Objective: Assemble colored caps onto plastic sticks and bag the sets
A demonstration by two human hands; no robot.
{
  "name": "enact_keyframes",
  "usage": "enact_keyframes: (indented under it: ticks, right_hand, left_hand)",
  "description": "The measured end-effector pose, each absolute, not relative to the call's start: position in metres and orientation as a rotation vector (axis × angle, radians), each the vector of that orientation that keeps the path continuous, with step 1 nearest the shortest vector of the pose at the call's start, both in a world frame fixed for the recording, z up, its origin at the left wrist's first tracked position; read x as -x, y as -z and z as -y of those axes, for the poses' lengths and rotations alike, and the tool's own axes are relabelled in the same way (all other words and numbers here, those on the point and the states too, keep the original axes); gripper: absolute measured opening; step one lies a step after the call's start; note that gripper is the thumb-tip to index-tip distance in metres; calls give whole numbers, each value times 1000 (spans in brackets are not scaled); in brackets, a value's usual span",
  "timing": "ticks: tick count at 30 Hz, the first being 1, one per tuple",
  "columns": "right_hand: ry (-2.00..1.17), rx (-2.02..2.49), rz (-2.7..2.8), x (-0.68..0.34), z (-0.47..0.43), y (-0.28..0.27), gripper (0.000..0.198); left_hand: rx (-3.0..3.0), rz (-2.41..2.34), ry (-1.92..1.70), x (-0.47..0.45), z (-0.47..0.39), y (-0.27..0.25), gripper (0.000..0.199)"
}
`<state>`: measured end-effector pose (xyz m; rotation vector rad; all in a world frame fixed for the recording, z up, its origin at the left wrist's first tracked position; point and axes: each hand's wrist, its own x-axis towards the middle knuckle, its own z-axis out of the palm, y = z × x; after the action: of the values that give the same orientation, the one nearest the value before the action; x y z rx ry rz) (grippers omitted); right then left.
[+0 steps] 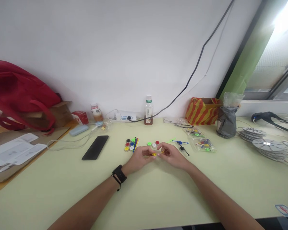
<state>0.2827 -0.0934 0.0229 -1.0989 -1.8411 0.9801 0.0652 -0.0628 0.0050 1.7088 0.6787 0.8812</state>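
Left hand: the left hand [141,157] is nearly closed, thumb and fingertips pinching a small yellow piece [154,154].
Right hand: the right hand [172,155] is also drawn in, fingers curled, thumb and forefinger pinching at a yellow sliver [162,152]; whether this belongs to the same piece cannot be told.
Gap between hands: narrow, the fingertips just beside each other, with the yellow piece there above the table [156,195].
Left wrist: a black watch [120,173], with a dark cord bracelet [116,182] beside it.
Beyond the fingertips: a green disc [149,144], a white disc [154,145] and a red disc [157,142]; farther off, a bottle [148,111] near the wall.
Just beyond the left hand: a group of coloured discs [128,144], with coloured sticks [135,144] along its right side.
Left of the left hand: a black phone [95,147], lying flat.
Just beyond the right hand: a blue spinner [180,142] and a black spinner [182,149], both with long pointers.
Farther right of the right hand: clear bags [203,144] of coloured parts, then stacked grey discs [268,148].
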Motion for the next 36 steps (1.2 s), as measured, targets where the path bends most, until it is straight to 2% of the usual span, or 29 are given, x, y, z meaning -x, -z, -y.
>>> enact_keyframes:
  ticks: [8,12,15,19,21,24,25,30,36]
  right_hand:
    - [-949,1054,1767,-280,92,-18,37]
    - [-825,1090,1704,-281,93,-19,45]
    - [-722,1087,1723,-281,95,-21,42]
    - [-744,1052,1719,-280,99,-25,48]
    - [-804,1074,1743,-280,100,-25,39]
    - [-977,1129,1825,-280,98,-23,64]
    - [-1014,1137,1833,-281,97,-23,67]
    - [-999,1043,1775,-278,94,-22,42]
    - [-1001,1017,1820,-273,96,-20,39]
  left_hand:
    - [-1542,-620,-831,-63,62,-13,27]
    - [-1468,-674,-861,-61,56,-8,34]
    - [-1435,-705,-885,-61,53,-4,37]
    - [-1411,-713,-914,-61,51,-3,37]
    - [-1400,-719,-940,-61,50,-3,37]
    - [-1389,-724,-973,-61,48,-1,38]
    - [-1388,-721,-976,-61,48,-1,38]
    - [-1394,-674,-942,-61,50,-3,34]
    - [-1389,-679,-916,-61,54,-5,33]
